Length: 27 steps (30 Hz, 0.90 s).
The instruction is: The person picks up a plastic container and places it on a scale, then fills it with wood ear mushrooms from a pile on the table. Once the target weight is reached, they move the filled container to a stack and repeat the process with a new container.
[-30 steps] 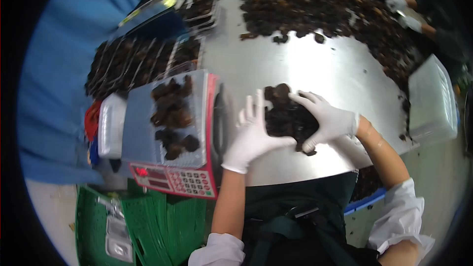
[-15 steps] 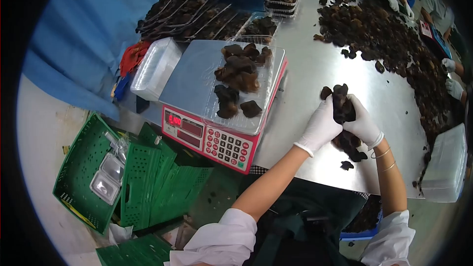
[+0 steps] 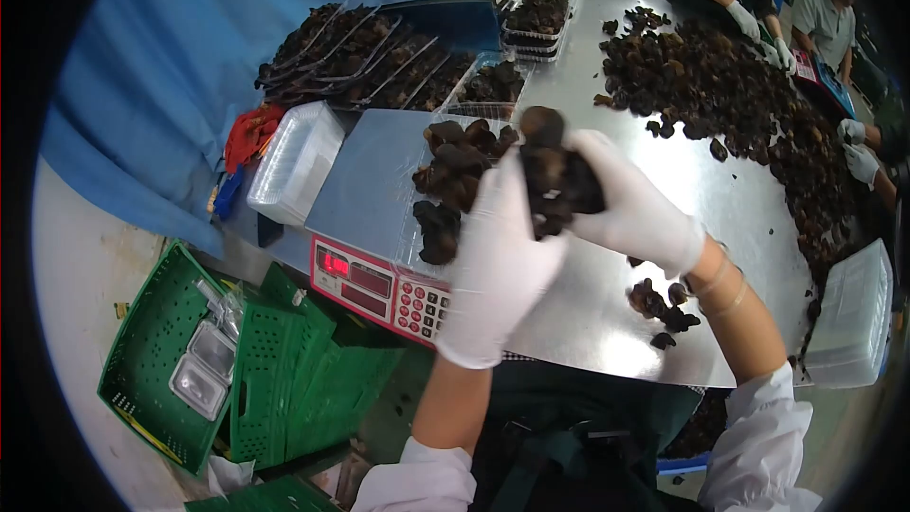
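My left hand (image 3: 502, 270), in a white glove, is closed on a clump of dark wood ear mushrooms (image 3: 552, 175). From the other side my right hand (image 3: 645, 204), gloved too, grips the same clump. Both hands are raised by the right edge of a digital scale (image 3: 355, 175) with a red front panel. On its platform lies a clear plastic tray holding more wood ear mushrooms (image 3: 445, 180), partly hidden behind my left hand. A few loose pieces (image 3: 654, 301) lie on the metal table (image 3: 607, 322) below my right hand.
A long heap of wood ear mushrooms (image 3: 701, 76) covers the table's far right. Filled trays (image 3: 538, 14) stand behind the scale, stacked clear containers (image 3: 296, 166) to its left. Green crates (image 3: 142, 370) sit lower left. Co-workers' gloved hands (image 3: 744, 21) show across the table.
Both hands have moved left and up from the table to the scale, carrying the clump. Several loose pieces stay behind on the table. The camera view has shifted slightly.
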{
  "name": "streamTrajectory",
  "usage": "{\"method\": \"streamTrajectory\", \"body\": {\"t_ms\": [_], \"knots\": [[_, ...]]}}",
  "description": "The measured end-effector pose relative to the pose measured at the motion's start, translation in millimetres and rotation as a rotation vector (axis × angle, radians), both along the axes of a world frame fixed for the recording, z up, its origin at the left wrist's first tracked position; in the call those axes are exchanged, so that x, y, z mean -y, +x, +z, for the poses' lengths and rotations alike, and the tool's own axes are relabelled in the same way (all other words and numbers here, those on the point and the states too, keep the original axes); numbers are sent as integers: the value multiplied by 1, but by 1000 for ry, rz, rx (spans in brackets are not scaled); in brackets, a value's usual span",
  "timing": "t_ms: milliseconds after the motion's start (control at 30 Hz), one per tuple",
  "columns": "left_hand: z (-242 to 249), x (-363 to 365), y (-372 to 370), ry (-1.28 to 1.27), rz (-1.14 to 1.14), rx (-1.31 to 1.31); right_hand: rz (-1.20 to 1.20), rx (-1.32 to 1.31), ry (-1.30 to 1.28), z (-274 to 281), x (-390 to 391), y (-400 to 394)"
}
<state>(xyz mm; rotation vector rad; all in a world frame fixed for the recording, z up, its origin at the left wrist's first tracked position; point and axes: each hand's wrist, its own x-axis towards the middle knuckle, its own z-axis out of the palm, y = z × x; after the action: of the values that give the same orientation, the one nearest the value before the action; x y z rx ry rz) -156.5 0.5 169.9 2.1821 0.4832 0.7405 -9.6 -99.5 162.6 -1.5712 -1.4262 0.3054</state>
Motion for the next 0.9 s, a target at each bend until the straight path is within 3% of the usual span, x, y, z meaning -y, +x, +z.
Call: {"method": "streamTrajectory", "body": {"t_ms": [167,300,367,433,500,533,700,800,900], "knots": [[18,-45,-37,80,193,-254,150,88,-34,-2,-70,-8],[15,-49,-52,120,236,-531,159,66,-316,-1,-87,1],[10,-47,-57,105,242,-516,183,-201,-323,-6,-89,14],[5,-43,-62,191,255,-441,108,-226,-337,-8,-89,22],[2,-43,-67,219,245,-461,196,-331,-181,-13,-92,31],[3,-43,-68,215,267,-406,129,-389,-283,-9,-90,34],[-3,-52,-57,251,280,-200,67,-433,-234,-13,-109,31],[-18,-54,-51,281,190,-252,-32,70,44,-26,-125,26],[-19,-56,-54,293,121,-305,64,225,-36,-23,-116,19]]}}
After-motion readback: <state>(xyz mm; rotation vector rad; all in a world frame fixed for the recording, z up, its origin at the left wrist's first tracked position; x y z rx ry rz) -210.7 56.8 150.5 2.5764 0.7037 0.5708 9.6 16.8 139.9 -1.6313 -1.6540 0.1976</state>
